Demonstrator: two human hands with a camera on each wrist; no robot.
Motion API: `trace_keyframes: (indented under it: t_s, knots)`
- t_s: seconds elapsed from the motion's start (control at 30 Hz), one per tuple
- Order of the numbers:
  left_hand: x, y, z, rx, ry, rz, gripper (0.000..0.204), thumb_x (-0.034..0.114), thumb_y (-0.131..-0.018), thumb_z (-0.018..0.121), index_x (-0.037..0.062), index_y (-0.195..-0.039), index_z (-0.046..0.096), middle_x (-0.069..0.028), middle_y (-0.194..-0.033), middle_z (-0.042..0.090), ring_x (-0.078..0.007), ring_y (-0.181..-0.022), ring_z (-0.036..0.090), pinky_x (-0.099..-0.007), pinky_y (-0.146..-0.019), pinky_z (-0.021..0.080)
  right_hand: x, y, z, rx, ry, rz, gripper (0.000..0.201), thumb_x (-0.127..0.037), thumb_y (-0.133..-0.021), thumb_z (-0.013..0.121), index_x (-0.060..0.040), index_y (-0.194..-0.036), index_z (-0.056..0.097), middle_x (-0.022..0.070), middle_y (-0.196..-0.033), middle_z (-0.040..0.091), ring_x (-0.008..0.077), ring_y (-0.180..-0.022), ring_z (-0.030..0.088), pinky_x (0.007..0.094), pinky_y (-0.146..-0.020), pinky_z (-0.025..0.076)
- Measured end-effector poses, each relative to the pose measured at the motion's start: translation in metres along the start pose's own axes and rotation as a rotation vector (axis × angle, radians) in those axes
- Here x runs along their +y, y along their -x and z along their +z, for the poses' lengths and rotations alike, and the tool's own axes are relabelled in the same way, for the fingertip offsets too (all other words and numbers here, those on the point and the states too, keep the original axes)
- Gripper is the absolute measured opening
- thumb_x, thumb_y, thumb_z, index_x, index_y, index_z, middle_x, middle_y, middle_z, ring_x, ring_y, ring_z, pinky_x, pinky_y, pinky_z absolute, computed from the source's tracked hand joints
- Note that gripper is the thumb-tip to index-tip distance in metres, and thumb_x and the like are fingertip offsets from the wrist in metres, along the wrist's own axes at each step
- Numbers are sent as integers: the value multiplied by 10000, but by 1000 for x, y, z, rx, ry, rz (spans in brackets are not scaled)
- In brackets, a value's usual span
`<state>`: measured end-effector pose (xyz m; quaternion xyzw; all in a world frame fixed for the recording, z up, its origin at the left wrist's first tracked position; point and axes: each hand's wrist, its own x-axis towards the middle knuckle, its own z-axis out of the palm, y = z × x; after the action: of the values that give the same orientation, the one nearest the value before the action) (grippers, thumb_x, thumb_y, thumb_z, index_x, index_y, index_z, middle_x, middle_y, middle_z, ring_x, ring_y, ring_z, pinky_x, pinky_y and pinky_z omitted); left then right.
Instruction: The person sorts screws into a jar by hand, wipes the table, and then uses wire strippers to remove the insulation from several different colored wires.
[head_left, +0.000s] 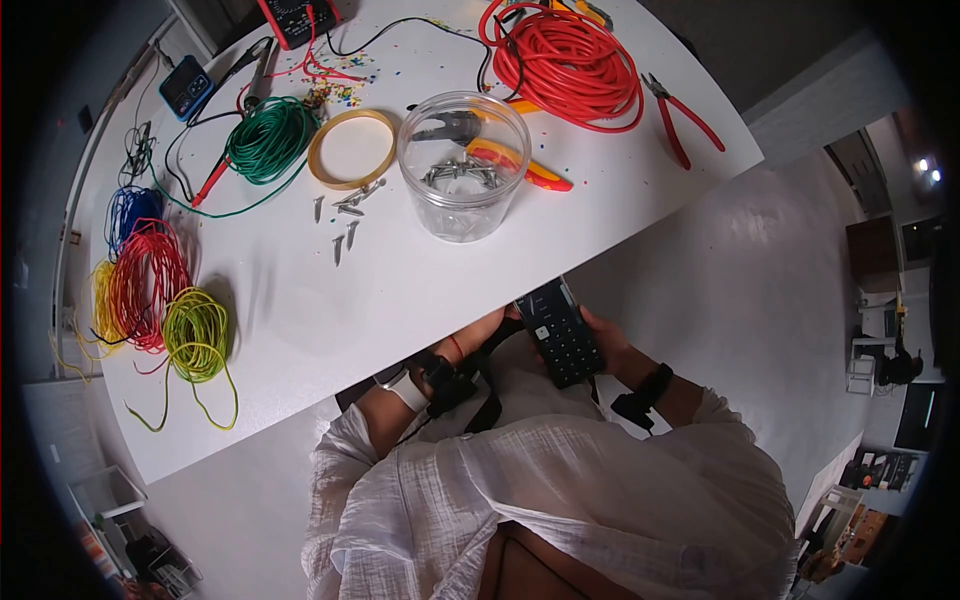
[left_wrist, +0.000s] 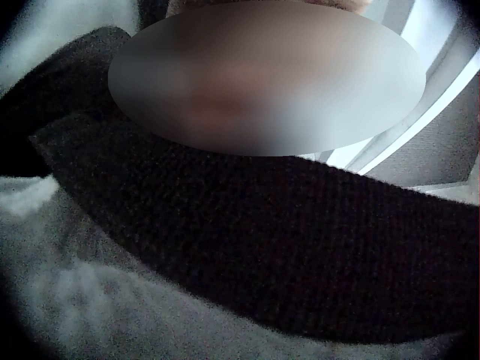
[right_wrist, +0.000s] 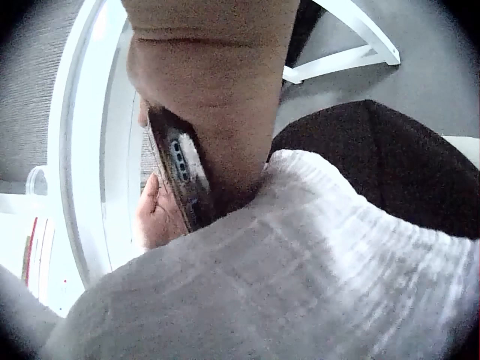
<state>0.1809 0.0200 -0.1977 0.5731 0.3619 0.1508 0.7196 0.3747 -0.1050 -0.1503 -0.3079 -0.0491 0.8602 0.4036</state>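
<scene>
A black smartphone (head_left: 560, 335) with a lit screen of small icons is held tilted at the table's front edge, close to the body. My right hand (head_left: 610, 345) grips it along its right side; the right wrist view shows the phone's edge and back with its camera lenses against that palm. My left hand (head_left: 485, 328) reaches to the phone's left side, its fingers partly hidden by the table edge. In the right wrist view, part of the left hand (right_wrist: 159, 217) appears close beside the phone. The left wrist view mostly shows dark clothing (left_wrist: 262, 240).
On the white table (head_left: 290, 330) stands a clear tub (head_left: 460, 215) of screws, with loose screws beside it. Around it lie a tape roll (head_left: 318, 160), green wire (head_left: 268, 140), red cable (head_left: 570, 65), pliers (head_left: 690, 115), a multimeter (head_left: 298, 20) and several wire coils (head_left: 195, 335).
</scene>
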Motion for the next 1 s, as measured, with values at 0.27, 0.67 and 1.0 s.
trace_keyframes:
  t_s: [0.27,0.67,1.0]
  knots:
    - [3,2,3,-211,132,-46,403,344,-958,361,28,-1159,509,-94,-956,598,-142,-846,598,-300,-769,480,-7,43,30,236,143,-121,575,-463,-895,424,-19,-1260,404,137,-1086,570,205,-957,581,353,-834,479]
    - [-7,12,1,-576,-610,319,290,280,-857,495,29,-912,630,-155,-899,625,-288,-816,593,-369,-757,449,26,105,41,455,1635,619,640,-372,-727,644,-177,-1301,440,102,-1026,587,175,-797,598,297,-670,491]
    - [108,84,21,-1160,-181,585,272,253,-852,562,10,-958,622,-140,-820,632,-152,-679,528,-306,-668,436,27,121,-5,186,1482,252,598,-124,-740,665,-57,-1288,436,97,-1108,607,147,-833,576,255,-742,469]
